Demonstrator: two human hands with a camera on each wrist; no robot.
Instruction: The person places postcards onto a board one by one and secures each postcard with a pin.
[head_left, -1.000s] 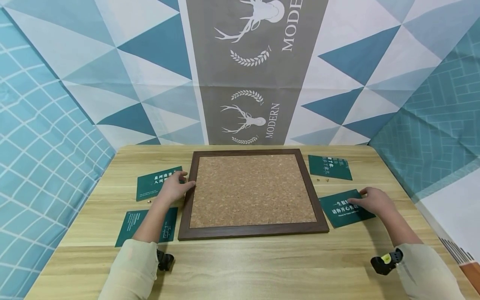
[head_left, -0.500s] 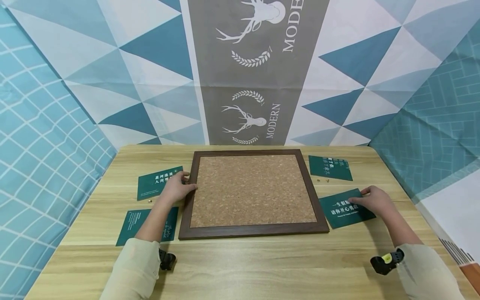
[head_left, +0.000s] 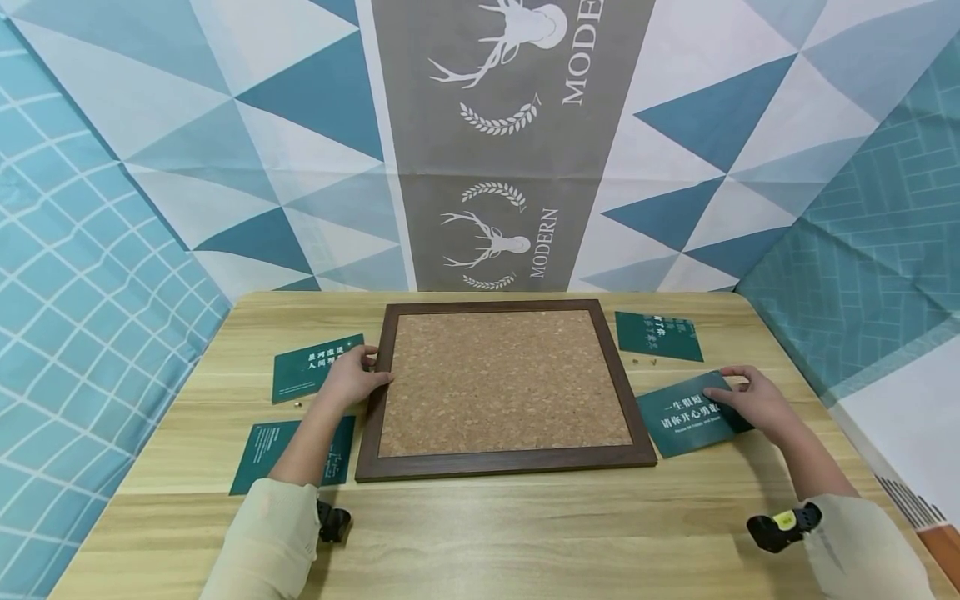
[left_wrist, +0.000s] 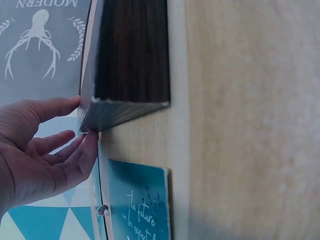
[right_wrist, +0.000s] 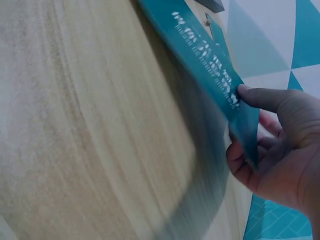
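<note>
A cork board in a dark brown frame lies flat on the table. My left hand holds the frame's left edge, its thumb on top and its fingertips against the side, which the left wrist view shows closely. On the right, my right hand pinches a green card with white writing at its right end, thumb above and fingers beneath. In the right wrist view that card is tilted, its held end raised off the table.
Another green card lies at the back right, with small brass-coloured pins before it. Two more cards, an upper one and a lower one, lie left of the board, a small pin between them.
My right hand has lifted the near end of the right card slightly, and its thumb sits a little farther up. My left hand stays at the frame's edge, its thumb marginally lower.
</note>
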